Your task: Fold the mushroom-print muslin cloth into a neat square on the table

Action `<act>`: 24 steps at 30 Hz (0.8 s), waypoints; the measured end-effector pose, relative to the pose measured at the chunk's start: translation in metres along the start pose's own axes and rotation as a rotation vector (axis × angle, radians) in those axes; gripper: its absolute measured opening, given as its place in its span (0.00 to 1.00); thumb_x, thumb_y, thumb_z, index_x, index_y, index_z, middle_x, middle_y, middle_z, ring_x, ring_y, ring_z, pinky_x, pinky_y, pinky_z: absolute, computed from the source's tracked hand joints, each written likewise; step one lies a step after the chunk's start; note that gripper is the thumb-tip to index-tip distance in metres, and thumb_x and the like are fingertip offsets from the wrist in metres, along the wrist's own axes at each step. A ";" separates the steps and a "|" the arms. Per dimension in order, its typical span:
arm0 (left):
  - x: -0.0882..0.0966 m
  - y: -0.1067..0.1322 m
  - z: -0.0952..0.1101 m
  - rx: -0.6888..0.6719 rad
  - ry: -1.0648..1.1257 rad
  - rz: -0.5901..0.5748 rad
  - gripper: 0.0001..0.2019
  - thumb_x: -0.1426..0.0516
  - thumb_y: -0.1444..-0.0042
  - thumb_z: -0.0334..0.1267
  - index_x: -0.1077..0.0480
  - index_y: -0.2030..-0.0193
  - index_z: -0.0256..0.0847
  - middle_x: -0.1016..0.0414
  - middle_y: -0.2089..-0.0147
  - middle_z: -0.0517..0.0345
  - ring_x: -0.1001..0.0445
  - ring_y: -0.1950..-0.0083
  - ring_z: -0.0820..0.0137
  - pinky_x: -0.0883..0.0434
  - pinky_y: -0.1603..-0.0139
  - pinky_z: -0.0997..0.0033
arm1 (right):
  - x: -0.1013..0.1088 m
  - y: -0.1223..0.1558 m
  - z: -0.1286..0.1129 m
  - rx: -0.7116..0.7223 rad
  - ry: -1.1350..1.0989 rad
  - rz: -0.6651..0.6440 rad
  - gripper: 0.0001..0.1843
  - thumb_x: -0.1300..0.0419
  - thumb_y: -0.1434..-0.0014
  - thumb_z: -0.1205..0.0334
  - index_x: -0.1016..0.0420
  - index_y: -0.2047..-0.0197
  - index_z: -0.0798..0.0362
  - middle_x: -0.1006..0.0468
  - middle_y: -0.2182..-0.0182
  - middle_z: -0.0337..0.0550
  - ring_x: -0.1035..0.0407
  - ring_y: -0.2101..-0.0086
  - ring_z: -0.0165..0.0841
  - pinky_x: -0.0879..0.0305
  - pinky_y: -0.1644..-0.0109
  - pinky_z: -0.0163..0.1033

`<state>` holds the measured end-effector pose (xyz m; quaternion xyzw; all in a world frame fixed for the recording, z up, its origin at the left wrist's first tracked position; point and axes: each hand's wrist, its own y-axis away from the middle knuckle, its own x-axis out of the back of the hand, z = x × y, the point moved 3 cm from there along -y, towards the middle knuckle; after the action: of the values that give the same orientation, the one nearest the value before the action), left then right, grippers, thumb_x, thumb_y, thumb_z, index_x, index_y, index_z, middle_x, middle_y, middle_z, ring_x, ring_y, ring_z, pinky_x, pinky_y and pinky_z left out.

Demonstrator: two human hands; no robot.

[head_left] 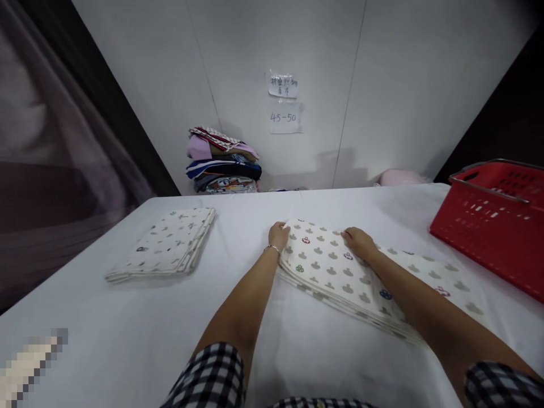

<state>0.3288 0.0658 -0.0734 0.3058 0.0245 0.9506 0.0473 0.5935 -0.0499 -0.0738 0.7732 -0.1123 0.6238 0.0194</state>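
A white cloth (327, 260) printed with grey, red, green and blue mushroom-like shapes lies in layers on the table in front of me. At its far left corner, my left hand (278, 236) has closed its fingers on the edge. My right hand (357, 241) pinches the far edge nearer the middle, with the forearm crossing over the cloth. The cloth's right part stretches out beyond my right forearm. To the left rests another cloth (170, 241), folded into a flat stack, white with small dark prints.
A red plastic basket (488, 226) with a metal handle stands at the table's right edge. Behind the white table (144, 334), a pile of folded fabrics (225, 164) and a pink item (402, 177) sit by the wall. Paper notes (287, 117) hang there. A dark curtain (51, 170) is at left.
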 end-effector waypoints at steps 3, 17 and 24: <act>-0.001 -0.003 -0.004 0.016 -0.035 -0.019 0.12 0.43 0.52 0.36 0.28 0.59 0.36 0.24 0.57 0.50 0.27 0.57 0.66 0.34 0.59 0.73 | -0.004 -0.002 0.002 -0.032 0.028 -0.022 0.21 0.59 0.36 0.53 0.28 0.60 0.54 0.25 0.60 0.48 0.33 0.59 0.36 0.43 0.61 0.37; 0.017 0.016 -0.015 -0.013 -0.049 -0.139 0.23 0.42 0.50 0.46 0.34 0.49 0.38 0.27 0.52 0.49 0.27 0.56 0.66 0.34 0.57 0.72 | -0.011 0.041 -0.046 0.391 0.028 0.097 0.27 0.59 0.36 0.48 0.40 0.39 0.51 0.43 0.39 0.49 0.50 0.40 0.42 0.52 0.40 0.51; 0.021 0.045 -0.019 -0.275 -0.151 -0.095 0.19 0.44 0.49 0.33 0.35 0.48 0.40 0.30 0.47 0.52 0.32 0.48 0.66 0.37 0.47 0.69 | -0.019 0.072 -0.079 0.465 0.005 -0.064 0.28 0.61 0.36 0.45 0.42 0.38 0.47 0.48 0.36 0.46 0.55 0.38 0.41 0.56 0.38 0.55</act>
<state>0.2974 0.0231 -0.0736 0.3656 -0.0951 0.9159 0.1356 0.5002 -0.1037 -0.0825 0.7584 0.0593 0.6340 -0.1394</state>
